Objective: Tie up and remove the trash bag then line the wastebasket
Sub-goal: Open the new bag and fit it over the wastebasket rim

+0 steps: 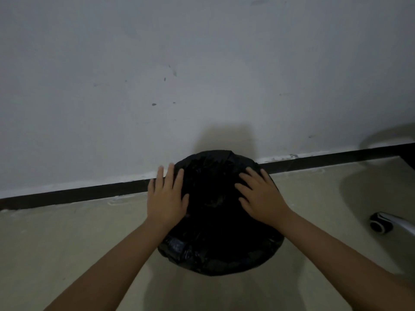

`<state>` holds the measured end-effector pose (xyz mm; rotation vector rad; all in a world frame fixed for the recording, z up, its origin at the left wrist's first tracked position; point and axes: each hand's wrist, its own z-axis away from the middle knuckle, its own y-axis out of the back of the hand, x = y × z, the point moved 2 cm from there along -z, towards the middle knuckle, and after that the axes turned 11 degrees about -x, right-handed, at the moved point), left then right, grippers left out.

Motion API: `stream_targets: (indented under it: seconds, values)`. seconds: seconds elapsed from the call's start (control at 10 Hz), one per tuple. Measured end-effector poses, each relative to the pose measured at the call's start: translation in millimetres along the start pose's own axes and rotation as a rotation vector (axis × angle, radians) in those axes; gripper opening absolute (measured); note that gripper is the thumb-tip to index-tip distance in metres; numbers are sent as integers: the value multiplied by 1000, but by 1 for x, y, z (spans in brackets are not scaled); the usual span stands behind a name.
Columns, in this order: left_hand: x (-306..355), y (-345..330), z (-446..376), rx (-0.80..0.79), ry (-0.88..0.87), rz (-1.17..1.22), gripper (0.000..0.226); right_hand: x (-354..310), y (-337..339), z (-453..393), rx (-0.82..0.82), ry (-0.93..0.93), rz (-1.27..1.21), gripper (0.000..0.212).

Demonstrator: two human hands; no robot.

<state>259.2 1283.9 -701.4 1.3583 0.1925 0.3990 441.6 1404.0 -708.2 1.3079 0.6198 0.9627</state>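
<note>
A black trash bag (215, 239) covers a round wastebasket that stands on the floor against the wall; the basket itself is hidden under the plastic. The bag's inside is too dark to see. My left hand (166, 195) lies flat on the bag's left rim with fingers spread. My right hand (258, 195) rests on the right rim, fingers spread and pointing inward over the dark plastic. Neither hand grips the bag.
A white wall with a black baseboard (89, 193) runs right behind the basket. The floor (67, 243) is pale beige. At the right, a chair leg with a black caster (379, 225) stands on the floor.
</note>
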Motion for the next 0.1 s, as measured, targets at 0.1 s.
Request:
stream_targets:
  seconds: [0.1]
  values:
    - [-7,-11,-5,-155,78,35,68,8,-5,7,45,-121,-150,38]
